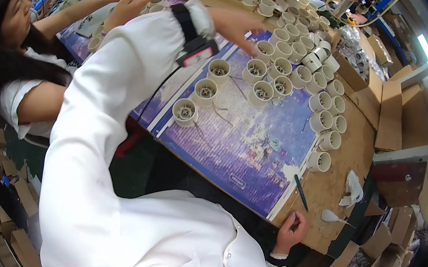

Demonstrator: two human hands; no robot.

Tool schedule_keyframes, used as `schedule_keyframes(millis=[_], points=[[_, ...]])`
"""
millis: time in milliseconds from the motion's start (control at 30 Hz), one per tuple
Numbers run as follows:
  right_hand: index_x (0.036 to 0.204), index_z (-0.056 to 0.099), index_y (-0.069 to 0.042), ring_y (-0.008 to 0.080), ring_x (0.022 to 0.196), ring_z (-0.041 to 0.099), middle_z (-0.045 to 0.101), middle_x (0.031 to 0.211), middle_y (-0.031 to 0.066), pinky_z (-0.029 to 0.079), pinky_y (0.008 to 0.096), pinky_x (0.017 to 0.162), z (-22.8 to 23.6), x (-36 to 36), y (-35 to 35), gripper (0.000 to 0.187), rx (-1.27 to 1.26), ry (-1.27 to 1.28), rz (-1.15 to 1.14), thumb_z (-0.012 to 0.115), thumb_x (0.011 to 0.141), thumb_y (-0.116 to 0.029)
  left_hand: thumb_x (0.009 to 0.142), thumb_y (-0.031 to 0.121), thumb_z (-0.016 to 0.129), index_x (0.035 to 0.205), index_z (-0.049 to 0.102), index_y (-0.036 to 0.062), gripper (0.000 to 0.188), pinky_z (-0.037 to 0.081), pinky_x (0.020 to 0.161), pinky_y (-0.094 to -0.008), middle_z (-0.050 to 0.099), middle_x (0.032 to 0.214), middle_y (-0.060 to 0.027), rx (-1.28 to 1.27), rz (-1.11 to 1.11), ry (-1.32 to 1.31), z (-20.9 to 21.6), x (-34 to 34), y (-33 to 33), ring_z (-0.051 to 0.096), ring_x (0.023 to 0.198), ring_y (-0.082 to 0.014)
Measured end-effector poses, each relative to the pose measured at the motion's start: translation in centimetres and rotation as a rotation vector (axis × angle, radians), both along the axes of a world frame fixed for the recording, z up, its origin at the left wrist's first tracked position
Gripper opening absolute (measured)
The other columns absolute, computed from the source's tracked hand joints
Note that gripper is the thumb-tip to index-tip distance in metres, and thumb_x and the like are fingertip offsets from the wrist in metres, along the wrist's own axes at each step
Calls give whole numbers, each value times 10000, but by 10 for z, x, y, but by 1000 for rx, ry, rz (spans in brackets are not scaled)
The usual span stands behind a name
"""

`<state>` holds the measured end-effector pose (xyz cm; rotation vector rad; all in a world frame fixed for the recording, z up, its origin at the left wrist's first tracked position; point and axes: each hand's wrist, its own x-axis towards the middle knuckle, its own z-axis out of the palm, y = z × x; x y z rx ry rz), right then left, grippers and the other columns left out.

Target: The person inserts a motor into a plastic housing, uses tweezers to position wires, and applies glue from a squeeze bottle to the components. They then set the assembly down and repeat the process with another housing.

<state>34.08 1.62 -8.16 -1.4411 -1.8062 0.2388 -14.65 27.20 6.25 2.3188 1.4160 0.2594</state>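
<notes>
My left hand (237, 26) reaches far over the table in a white sleeve, with a black device strapped at the wrist (197, 45). Its fingers are stretched out and point at a white round lamp socket (264, 50) at the edge of a dense group of sockets (296, 41); nothing shows in the hand. Three more sockets (206, 90) stand apart on the purple printed board (234, 141) below the wrist. My right hand (291, 232) is curled into a fist at the near edge of the wooden table (341, 150), with nothing visible in it.
A co-worker sits at the left, with a hand (128, 4) among more sockets at the far end. A dark green pen (301, 192), crumpled white scraps (352, 188) and thin wire bits (222, 114) lie on the table. Cardboard boxes (392, 111) stand at the right.
</notes>
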Motion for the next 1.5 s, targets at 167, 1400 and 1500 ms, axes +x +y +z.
schedule_keyframes(millis=[167, 1400, 1500], points=[[917, 609, -5, 157, 661, 511, 575, 808, 71, 408, 268, 588, 0, 2, -3, 58, 4, -18, 5, 611, 874, -43, 818, 556, 610, 1385, 374, 29, 810, 350, 1043, -441, 432, 1368, -242, 341, 45, 177, -30, 35, -110, 416, 1257, -406], [892, 619, -21, 234, 658, 553, 594, 774, 99, 431, 327, 588, -3, 4, -4, 54, 110, -78, 39, 623, 846, -47, 868, 531, 519, 1423, 336, 54, 755, 292, 1021, -646, 240, 1524, -117, 264, 531, 328, -99, 52, -158, 149, 1413, -383], [919, 622, -14, 194, 661, 558, 598, 797, 89, 439, 291, 597, -4, 4, -3, 70, 117, -95, 49, 618, 865, -58, 862, 540, 526, 1419, 339, 45, 768, 311, 1014, -636, 247, 1521, -120, 278, 542, 324, -104, 38, -152, 164, 1409, -382]])
